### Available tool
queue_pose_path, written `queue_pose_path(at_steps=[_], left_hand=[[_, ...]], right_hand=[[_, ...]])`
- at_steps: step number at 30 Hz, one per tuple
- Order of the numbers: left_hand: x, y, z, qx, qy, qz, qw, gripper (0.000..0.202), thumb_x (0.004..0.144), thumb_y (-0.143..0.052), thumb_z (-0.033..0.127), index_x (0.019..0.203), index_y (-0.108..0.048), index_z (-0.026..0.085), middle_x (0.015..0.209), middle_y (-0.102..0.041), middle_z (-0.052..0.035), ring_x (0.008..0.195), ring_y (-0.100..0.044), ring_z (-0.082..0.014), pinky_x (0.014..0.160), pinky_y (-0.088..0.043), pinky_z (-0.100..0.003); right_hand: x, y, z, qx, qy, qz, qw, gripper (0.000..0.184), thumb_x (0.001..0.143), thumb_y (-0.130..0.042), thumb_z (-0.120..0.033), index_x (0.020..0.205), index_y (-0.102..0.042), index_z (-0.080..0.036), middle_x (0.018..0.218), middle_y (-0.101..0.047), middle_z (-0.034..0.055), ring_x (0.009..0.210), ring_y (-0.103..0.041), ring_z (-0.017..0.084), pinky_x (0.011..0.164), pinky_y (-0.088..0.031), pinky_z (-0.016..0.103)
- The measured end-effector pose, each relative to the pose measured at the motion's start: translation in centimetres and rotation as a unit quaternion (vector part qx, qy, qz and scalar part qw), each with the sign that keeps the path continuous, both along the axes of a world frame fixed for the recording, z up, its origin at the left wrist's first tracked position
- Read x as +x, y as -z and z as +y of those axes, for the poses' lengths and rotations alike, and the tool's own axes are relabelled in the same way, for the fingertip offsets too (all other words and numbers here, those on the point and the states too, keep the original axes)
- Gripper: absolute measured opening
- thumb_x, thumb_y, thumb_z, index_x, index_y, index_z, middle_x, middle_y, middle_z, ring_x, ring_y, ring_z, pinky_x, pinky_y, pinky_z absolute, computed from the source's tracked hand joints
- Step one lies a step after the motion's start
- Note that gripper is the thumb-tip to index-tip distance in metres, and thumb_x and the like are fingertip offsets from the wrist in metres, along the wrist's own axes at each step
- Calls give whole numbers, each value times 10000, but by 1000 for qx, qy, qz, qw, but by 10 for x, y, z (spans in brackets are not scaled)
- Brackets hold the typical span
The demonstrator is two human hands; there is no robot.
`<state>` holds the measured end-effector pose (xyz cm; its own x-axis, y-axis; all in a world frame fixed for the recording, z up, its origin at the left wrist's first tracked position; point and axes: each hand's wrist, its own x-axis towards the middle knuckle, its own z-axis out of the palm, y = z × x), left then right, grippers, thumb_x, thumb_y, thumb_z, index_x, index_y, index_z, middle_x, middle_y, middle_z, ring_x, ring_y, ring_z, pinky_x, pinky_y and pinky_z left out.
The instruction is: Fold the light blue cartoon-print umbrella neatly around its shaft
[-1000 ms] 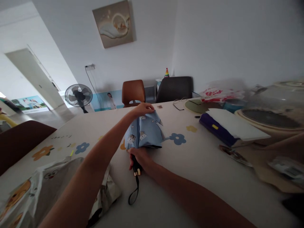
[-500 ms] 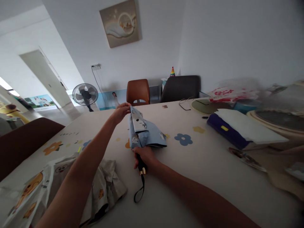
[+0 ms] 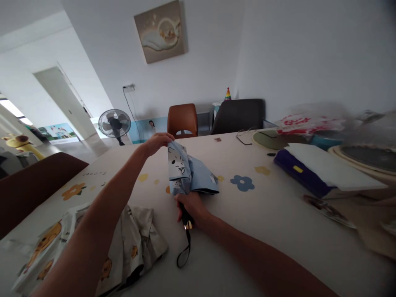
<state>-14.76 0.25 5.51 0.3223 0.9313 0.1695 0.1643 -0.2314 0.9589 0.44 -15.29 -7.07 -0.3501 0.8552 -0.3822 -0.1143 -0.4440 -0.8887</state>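
A folded light-blue umbrella [image 3: 198,175] with cartoon prints lies on the white table [image 3: 253,231]. My right hand [image 3: 190,206] is closed round its black handle, whose wrist strap [image 3: 185,251] trails toward me. My left hand [image 3: 157,142] pinches the far edge of the blue canopy and holds that flap lifted above the table.
A second, beige cartoon-print umbrella [image 3: 123,247] lies crumpled at the near left. A purple box with white paper [image 3: 312,167], glasses [image 3: 246,138], bags and lidded pots crowd the right side. A brown chair [image 3: 182,119], a dark chair [image 3: 239,115] and a fan [image 3: 114,123] stand beyond the table.
My left hand has drawn the canopy edge from the right over to the left, folding the blue fabric narrower. My right hand has kept hold of the handle.
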Motion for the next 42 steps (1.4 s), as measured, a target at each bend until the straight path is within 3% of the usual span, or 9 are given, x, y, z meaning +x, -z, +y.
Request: queue_pose_path(at_steps=[4, 8, 14, 20, 26, 30, 34, 39, 42], left_hand=[[-8, -1, 1, -43, -11, 142, 989, 207, 630, -687, 332, 696, -653, 139, 665, -581, -17, 627, -501, -106, 598, -359, -249], [-11, -4, 3, -82, -12, 234, 969, 176, 565, -736, 278, 653, -654, 149, 660, -604, -33, 637, -525, -129, 592, -386, -255], [-4, -11, -4, -149, -3, 44, 988, 152, 623, -718, 191, 714, -603, 153, 692, -580, -48, 585, -549, -130, 565, -440, -291], [-10, -7, -1, -160, -36, 3, 987, 169, 615, -719, 125, 720, -587, 122, 680, -575, -45, 597, -568, -129, 607, -472, -303], [-18, 22, -15, -148, -147, -32, 977, 230, 617, -702, 85, 810, -582, 124, 708, -609, -39, 624, -593, -117, 604, -488, -243], [-13, 47, -50, -225, -118, -79, 964, 250, 722, -664, 349, 786, -606, 114, 718, -615, -59, 587, -589, -122, 544, -496, -247], [-3, 60, -82, -282, -73, -86, 953, 230, 679, -701, 298, 811, -617, 129, 715, -625, -43, 559, -583, -126, 508, -504, -258], [16, 45, -103, -166, -106, -160, 967, 133, 699, -662, 234, 732, -582, 135, 604, -573, -4, 467, -497, -73, 390, -419, -179], [17, 34, -105, -149, -108, -220, 958, 123, 700, -645, 216, 699, -555, 132, 576, -537, 14, 422, -437, -37, 332, -338, -137]], right_hand=[[0, -2, -1, -1, -4, -10, 1000, 289, 763, -447, -155, 474, -454, -168, 310, -467, -25, 265, -470, 114, 288, -391, 197], [-2, -1, -1, 15, 3, -7, 1000, 298, 758, -445, -140, 463, -438, -176, 294, -452, -28, 252, -458, 118, 287, -388, 202], [-1, 0, 0, -3, -2, -17, 1000, 280, 759, -459, -163, 480, -444, -182, 306, -459, -32, 263, -459, 113, 295, -404, 205], [1, 1, 2, -2, -31, -10, 999, 293, 778, -479, -198, 487, -461, -176, 325, -478, -23, 279, -484, 117, 307, -409, 204], [2, -8, -2, -21, -8, -11, 1000, 314, 787, -472, -184, 473, -455, -176, 320, -463, -23, 276, -474, 119, 297, -382, 206], [-1, -6, -1, -21, -1, -16, 1000, 296, 793, -468, -181, 497, -457, -178, 321, -462, -27, 270, -470, 125, 290, -379, 209], [-2, -3, 1, -10, 18, -15, 1000, 277, 785, -478, -165, 509, -457, -180, 315, -459, -29, 267, -448, 111, 302, -403, 203], [-2, -6, 0, -18, 34, -5, 999, 286, 781, -503, -182, 499, -457, -176, 326, -463, -27, 261, -436, 109, 290, -415, 219], [-1, -8, -1, -20, 25, -17, 999, 284, 779, -512, -183, 500, -465, -164, 329, -463, -24, 261, -444, 108, 290, -410, 211]])
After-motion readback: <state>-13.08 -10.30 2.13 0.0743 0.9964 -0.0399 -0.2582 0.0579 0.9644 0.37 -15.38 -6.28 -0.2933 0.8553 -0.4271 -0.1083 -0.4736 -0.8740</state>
